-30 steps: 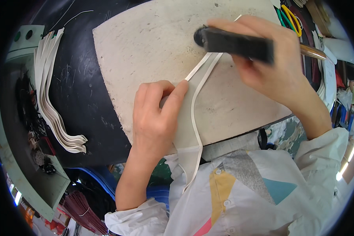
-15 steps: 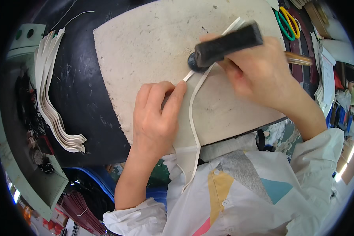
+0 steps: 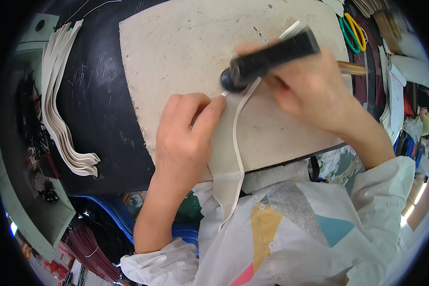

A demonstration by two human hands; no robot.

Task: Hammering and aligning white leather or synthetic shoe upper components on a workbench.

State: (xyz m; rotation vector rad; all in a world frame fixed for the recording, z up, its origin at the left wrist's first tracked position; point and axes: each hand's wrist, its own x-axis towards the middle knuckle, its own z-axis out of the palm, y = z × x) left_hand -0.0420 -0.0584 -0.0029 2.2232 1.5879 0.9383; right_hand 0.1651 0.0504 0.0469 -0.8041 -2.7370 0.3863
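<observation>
Right hand (image 3: 310, 88) gripped black hammer (image 3: 276, 55). Left hand (image 3: 183, 136) touched pale strip (image 3: 226, 148); couldn't tell if pinching. Strip lay on board (image 3: 176, 57), low end past edge. Bad aim could bang left hand, so near; loose hold could let strip slide.

The right hand (image 3: 310, 88) grips a black hammer (image 3: 274, 56) above a pale strip (image 3: 225, 148). The left hand (image 3: 183, 138) rests on the strip, over a big board (image 3: 167, 52). More strips (image 3: 57, 109) lie to the left on the black table (image 3: 100, 95).
</observation>
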